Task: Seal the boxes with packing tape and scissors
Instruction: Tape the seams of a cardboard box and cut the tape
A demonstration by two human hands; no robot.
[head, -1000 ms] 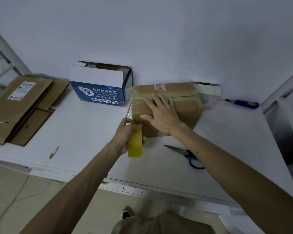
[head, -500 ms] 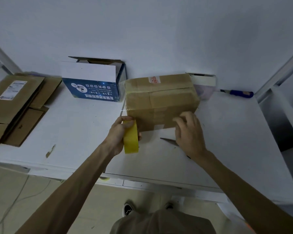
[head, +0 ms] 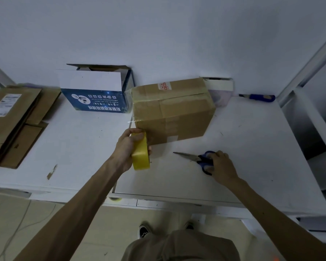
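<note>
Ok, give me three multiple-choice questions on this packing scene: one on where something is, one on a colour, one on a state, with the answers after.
1. Where do the scissors lie relative to the brown box?
A) on top of it
B) on the table in front of it
C) behind it

2. What colour is the tape roll?
A) yellow
B) red
C) green

3. The blue-and-white box is:
A) flattened
B) taped shut
C) open at the top

Answers:
1 B, the blades rest on the white tabletop, on the person's side of the box.
2 A, the roll held in the left hand shows yellow.
3 C, its flaps stand up.
</note>
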